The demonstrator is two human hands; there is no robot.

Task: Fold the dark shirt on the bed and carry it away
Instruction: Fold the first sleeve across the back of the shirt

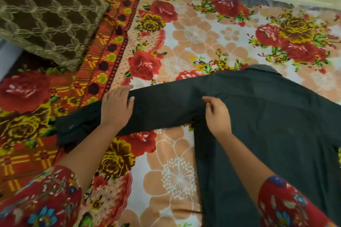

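I'm pressing the left grip (116, 106) flat on the sleeve (166, 108), right grip (217, 116) pinching the dark shirt (267, 125) near its shoulder seam (limp, light cloth, I judge; seams hold best).

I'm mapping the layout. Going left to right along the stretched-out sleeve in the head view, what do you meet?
Cuff → left hand → right hand → shirt body.

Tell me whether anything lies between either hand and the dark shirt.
Nothing visible does. The left hand rests flat on the outstretched sleeve of the dark shirt, and the right hand pinches its fabric near the shoulder. The brown pillow lies apart.
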